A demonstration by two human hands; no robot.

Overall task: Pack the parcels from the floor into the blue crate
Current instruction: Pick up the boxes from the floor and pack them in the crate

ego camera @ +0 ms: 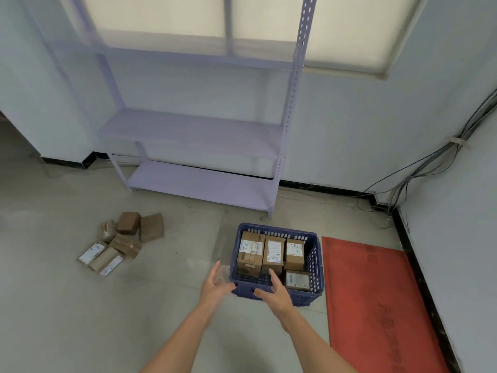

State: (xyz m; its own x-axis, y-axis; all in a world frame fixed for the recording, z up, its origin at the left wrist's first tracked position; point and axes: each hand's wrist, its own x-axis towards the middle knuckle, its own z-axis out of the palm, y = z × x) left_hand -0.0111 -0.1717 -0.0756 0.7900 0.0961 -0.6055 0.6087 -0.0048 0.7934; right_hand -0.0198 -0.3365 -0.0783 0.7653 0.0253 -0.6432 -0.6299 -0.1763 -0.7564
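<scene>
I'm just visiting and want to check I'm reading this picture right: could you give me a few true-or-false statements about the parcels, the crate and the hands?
1. The blue plastic crate already holds four brown cardboard parcels. True.
2. No parcels remain on the floor. False: a loose pile of brown parcels lies on the grey floor, left of the crate.
3. The left hand is carrying a parcel. False: it is open and empty.
4. The right hand is open at the crate's near edge. True.
5. The pale metal shelf rack is stacked with parcels. False: its shelves show none.
</scene>
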